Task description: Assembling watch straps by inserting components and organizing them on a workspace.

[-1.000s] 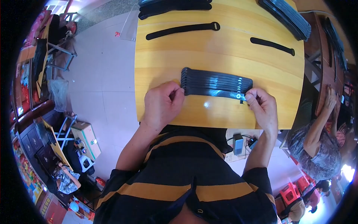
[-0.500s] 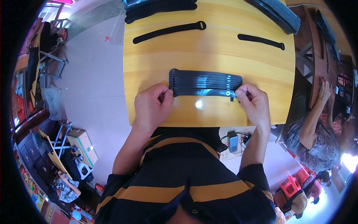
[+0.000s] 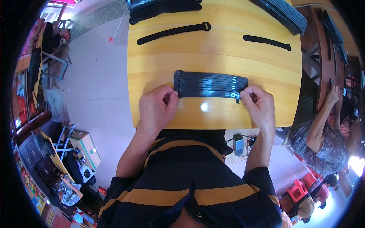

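A fanned row of black hook-and-loop straps (image 3: 207,80) lies on the wooden table in front of me, overlapping one another, with small pale marks near their right ends. My left hand (image 3: 159,105) is closed in a pinch at the left end of the nearest strap. At that strap's right end, my right hand (image 3: 259,104) pinches with thumb and forefinger, and a small dark tab pokes out below. Farther back lie a loose black strap with a looped end (image 3: 173,33) and a shorter loose strap (image 3: 266,42).
Stacked black straps (image 3: 165,14) sit at the table's far left, and another bundle of straps (image 3: 283,17) at its far right corner. A co-worker (image 3: 323,133) is at a brown table (image 3: 329,72) on the right. A cardboard box (image 3: 86,150) stands on the floor to the left.
The whole view has shifted very slightly, the table appearing a little farther right. Both hands keep their pinch on the nearest strap.
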